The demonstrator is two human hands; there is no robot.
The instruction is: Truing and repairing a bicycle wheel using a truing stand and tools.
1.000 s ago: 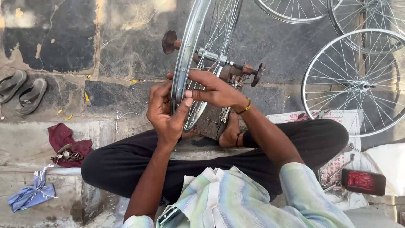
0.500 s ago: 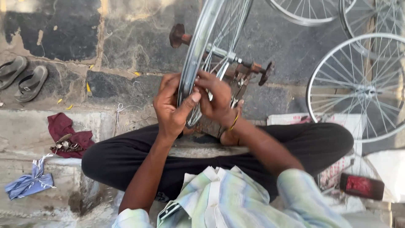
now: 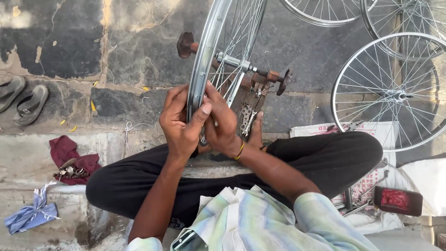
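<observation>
— Where's the wheel?
— Upright in front of the crossed legs, on a stand. Left hand wraps the rim, thumb pressed on it; right hand pinches among the spokes — what it pinches is hidden.
— Best to brace the rim steady, I'd say.

Silver wheel rim, black trousers, maroon rag — blue cloth, pale striped shirt

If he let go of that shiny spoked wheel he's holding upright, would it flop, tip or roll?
The shiny metal spoked wheel is probably stiff: its rim looks solid. It likely would not roll, since its axle seems to sit on a rusty stand. It may spin freely once both hands, left hand and right hand, release.
</observation>
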